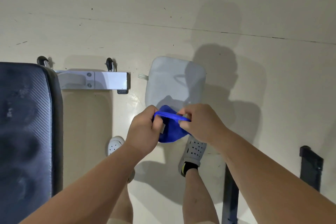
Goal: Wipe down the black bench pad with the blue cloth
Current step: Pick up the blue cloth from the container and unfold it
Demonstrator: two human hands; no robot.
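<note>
Head view: the left hand and right hand both pinch the cloth at frame centre, while the pad lies at 9 o'clock, long axis running 12-to-6, nearer the left hand.

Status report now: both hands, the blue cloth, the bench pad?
Left hand and right hand both gripping blue cloth, held above the floor. Black bench pad off to the left, not yet touched. Nothing between them.

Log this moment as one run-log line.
phase: cloth prep | left hand: gripping blue cloth | right hand: gripping same cloth | black bench pad: untouched, at left | wiping: not started
</note>
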